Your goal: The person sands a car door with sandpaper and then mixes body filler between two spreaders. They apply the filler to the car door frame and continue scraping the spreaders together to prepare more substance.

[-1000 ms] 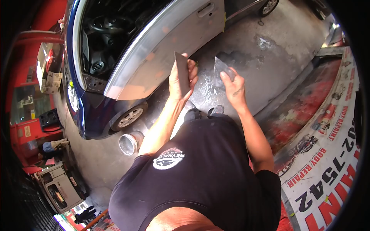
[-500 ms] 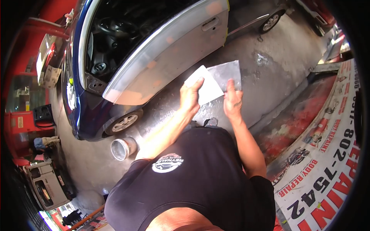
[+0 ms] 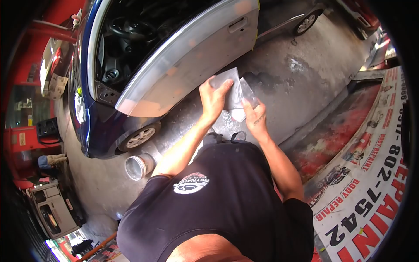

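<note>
Closely paired: two flat blades held together before the chest

Gripped a grey blade (image 3: 230, 85) in the left hand (image 3: 213, 99), thumb beneath and fingers laid flat across its face, closed firmly on it. Pinched a second blade (image 3: 248, 91) in the right hand (image 3: 253, 117), fingers drawn together round its lower part, likewise closed on it. Kept both out in front of the chest, above the concrete floor (image 3: 301, 83) and just beside the lower edge of the sanded car door (image 3: 196, 56), touching neither door nor floor. Set the two blades against each other, overlapping, probably so that one edge could bear on the other's face; could not tell from this angle which surface met which. Spread the left fingers wide, seemingly to back the thin sheet and stop it flexing. Showed a pale patch (image 3: 238, 115) just under the overlap, near the right fingers; could not tell whether paste or part of a blade.

Pointed the grey blade's long axis away from the body, up toward the door, broad face turned to the camera. Tilted the second blade across it, slanting off to the right, narrower from this view. Left an open metal tin (image 3: 136, 167) lying on the floor well apart, near the car's wheel (image 3: 140, 139), and a printed banner (image 3: 371, 174) off to the right.
</note>
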### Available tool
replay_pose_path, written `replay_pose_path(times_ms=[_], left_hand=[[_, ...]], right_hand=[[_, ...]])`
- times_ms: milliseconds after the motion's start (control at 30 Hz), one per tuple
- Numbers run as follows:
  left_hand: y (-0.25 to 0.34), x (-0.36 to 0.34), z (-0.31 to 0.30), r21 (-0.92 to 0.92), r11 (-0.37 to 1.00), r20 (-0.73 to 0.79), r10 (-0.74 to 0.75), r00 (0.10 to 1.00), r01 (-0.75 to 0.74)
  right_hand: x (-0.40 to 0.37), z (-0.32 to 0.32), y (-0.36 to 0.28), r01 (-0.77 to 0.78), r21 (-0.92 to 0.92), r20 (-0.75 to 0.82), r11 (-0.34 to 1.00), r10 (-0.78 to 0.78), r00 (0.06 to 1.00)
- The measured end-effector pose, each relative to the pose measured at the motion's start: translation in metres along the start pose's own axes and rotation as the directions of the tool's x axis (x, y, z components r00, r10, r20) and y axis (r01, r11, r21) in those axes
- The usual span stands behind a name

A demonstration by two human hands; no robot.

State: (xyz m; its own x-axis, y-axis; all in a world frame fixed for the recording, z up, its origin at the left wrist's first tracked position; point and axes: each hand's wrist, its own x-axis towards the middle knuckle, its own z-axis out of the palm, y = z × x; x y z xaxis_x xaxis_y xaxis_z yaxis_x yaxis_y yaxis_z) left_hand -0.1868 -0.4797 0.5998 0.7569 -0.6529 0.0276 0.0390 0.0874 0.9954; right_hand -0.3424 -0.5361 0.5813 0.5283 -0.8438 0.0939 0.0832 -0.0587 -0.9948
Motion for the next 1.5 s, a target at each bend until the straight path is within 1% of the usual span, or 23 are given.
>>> replay_pose_path(times_ms=[67,200,267,300,367,433,500,533,567,633,700,800,933,1000,1033,1100,1167,1233,1300,1367,1400,1433,1500], left_hand=[[-0.002,0.009,-0.003,0.078,0.997,0.058,0.018,0.998,-0.023],[0.01,0.019,-0.007,0.119,0.993,0.188,0.006,0.982,-0.029],[0.013,0.023,-0.005,0.204,0.979,0.262,-0.068,0.963,0.014],[0.014,0.024,-0.005,0.288,0.956,0.314,-0.138,0.939,0.045],[0.016,0.024,-0.004,0.315,0.947,0.355,-0.185,0.917,0.069],[0.015,0.022,0.004,0.189,0.976,0.286,0.051,0.957,-0.109],[0.025,0.009,0.005,0.195,0.975,0.282,0.044,0.958,-0.102],[0.024,0.004,0.004,0.3,0.9,0.359,0.201,0.911,-0.316],[0.025,-0.002,0.001,0.383,0.768,0.448,0.332,0.83,-0.514],[0.032,-0.022,0.004,0.437,0.619,0.613,0.327,0.719,-0.653],[0.019,-0.025,0.003,0.462,0.466,0.642,0.411,0.647,-0.755],[0.003,0.003,-0.006,0.643,0.354,0.575,0.363,0.733,-0.68],[-0.003,0.004,-0.015,0.657,0.382,0.522,0.391,0.758,-0.65],[0.016,-0.015,-0.012,0.59,0.527,0.45,0.414,0.791,-0.612],[0.026,-0.025,-0.009,0.516,0.603,0.473,0.391,0.79,-0.608],[0.029,-0.039,-0.003,0.495,0.537,0.586,0.374,0.719,-0.683],[0.015,-0.03,-0.007,0.536,0.504,0.571,0.375,0.73,-0.678],[0.002,-0.006,-0.02,0.686,0.434,0.511,0.282,0.812,-0.583],[-0.004,0.003,-0.033,0.702,0.531,0.429,0.218,0.876,-0.476],[0.002,0.001,-0.04,0.46,0.848,0.409,0.061,0.91,-0.264],[0.01,-0.004,-0.041,0.317,0.946,0.409,-0.199,0.89,0.066],[0.024,-0.012,-0.037,0.168,0.903,0.457,-0.427,0.78,0.396],[0.013,-0.02,-0.026,0.136,0.936,0.555,-0.344,0.757,0.325]], right_hand=[[-0.01,0.002,0.002,-0.212,0.077,0.093,0.974,0.205,0.974],[-0.005,-0.012,0.013,-0.143,-0.072,0.187,0.987,0.154,0.97],[0.0,-0.021,0.021,-0.114,-0.277,0.402,0.954,0.223,0.888],[0.004,-0.026,0.024,-0.121,-0.279,0.399,0.953,0.23,0.888],[0.015,-0.032,0.012,-0.126,-0.511,0.413,0.85,0.372,0.832],[0.018,-0.041,0.008,-0.035,-0.55,0.369,0.835,0.28,0.886],[0.024,-0.055,0.025,0.258,-0.748,0.27,0.612,-0.074,0.96],[0.026,-0.054,0.011,0.283,-0.813,0.266,0.509,-0.108,0.958],[0.027,-0.053,0.009,0.284,-0.812,0.267,0.51,-0.109,0.958],[0.028,-0.047,0.006,0.33,-0.885,0.3,0.328,-0.14,0.944],[0.023,-0.046,-0.004,0.358,-0.884,0.325,0.3,-0.156,0.933],[0.011,-0.042,-0.023,0.426,-0.871,0.39,0.243,-0.185,0.902],[0.02,-0.051,-0.006,0.425,-0.899,0.37,0.103,-0.338,0.865],[0.019,-0.052,0.002,0.382,-0.914,0.332,0.136,-0.29,0.898],[0.019,-0.052,0.003,0.345,-0.924,0.302,0.165,-0.239,0.923],[0.016,-0.047,0.002,0.376,-0.916,0.33,0.141,-0.267,0.905],[0.017,-0.046,-0.001,0.409,-0.905,0.36,0.115,-0.305,0.882],[0.016,-0.05,-0.005,0.422,-0.898,0.358,0.122,-0.355,0.864],[0.017,-0.054,-0.007,0.419,-0.902,0.356,0.103,-0.37,0.858],[0.017,-0.059,-0.004,0.404,-0.912,0.345,0.075,-0.393,0.852],[0.015,-0.059,0.004,0.382,-0.917,0.323,0.118,-0.345,0.881],[0.016,-0.06,0.009,0.359,-0.92,0.301,0.155,-0.302,0.904],[0.016,-0.057,0.009,0.436,-0.891,0.363,0.129,-0.376,0.853]])
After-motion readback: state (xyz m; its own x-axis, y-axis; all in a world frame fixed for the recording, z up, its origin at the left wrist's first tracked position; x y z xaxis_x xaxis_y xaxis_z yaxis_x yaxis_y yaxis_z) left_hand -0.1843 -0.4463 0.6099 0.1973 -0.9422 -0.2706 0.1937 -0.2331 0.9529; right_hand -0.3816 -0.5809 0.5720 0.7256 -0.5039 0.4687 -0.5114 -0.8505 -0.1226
